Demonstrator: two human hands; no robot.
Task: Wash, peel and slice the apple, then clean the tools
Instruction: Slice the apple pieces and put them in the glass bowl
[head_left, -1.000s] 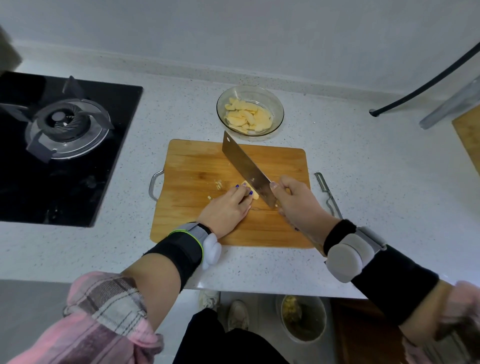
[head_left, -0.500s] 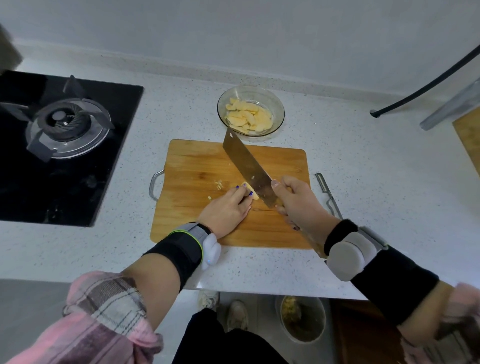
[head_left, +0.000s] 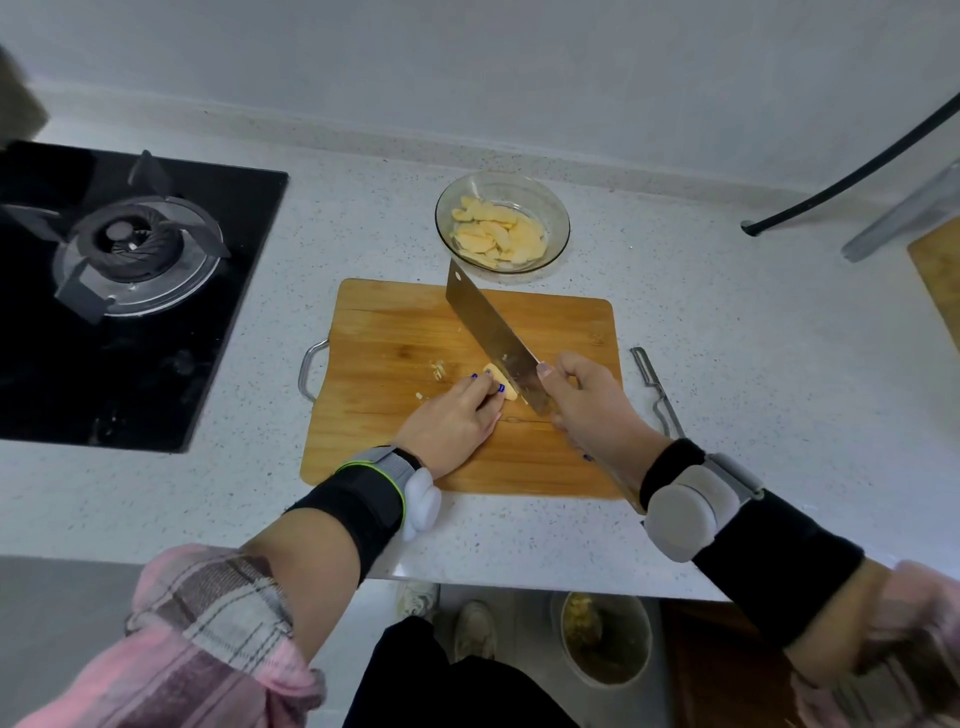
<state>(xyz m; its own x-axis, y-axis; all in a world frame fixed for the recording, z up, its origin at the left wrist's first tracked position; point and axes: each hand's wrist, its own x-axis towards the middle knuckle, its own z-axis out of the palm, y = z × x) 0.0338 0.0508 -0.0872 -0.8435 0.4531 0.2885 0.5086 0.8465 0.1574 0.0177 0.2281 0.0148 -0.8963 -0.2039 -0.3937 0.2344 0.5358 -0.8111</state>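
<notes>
Your right hand (head_left: 587, 402) grips the cleaver (head_left: 496, 340), blade against the apple piece (head_left: 500, 383) mid cutting board (head_left: 467, 389). Left hand (head_left: 454, 418) fingertips curl, pinning it. Bowl (head_left: 558, 221) of slices at 12 o'clock.

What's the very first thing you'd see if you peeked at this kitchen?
Probably the big shiny cleaver, gripped by the right hand over the wooden cutting board mid-counter. Right beside the blade, the left hand holds down a small apple piece. Just behind the board, a glass bowl holds pale slices.
</notes>
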